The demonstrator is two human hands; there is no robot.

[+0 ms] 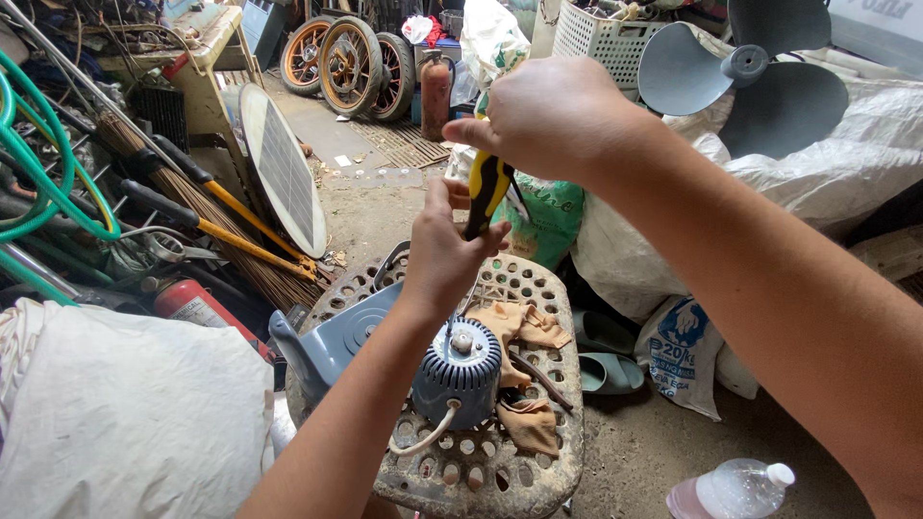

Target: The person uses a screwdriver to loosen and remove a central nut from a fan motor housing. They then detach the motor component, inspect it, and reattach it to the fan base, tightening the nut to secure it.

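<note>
My right hand [548, 115] grips the top of a yellow-and-black handled tool [486, 192], held upright above a stool. My left hand [444, 252] closes around the lower part of that same tool; its tip is hidden behind the fingers. Below both hands lies a blue-grey fan motor [460, 370] with a ribbed round housing, a short shaft and a white cord. It rests on a worn perforated plastic stool [500, 461], attached to a grey fan body [332, 341]. An orange rag [519, 332] lies beside the motor.
A grey fan blade [745, 82] rests on white sacks at the upper right. A clear plastic bottle [735, 490] lies on the dirt floor. Left are a round wire guard [284, 168], bolt cutters [226, 216], a red extinguisher [197, 306], green hose and a white sack [125, 413]. Wheels stand behind.
</note>
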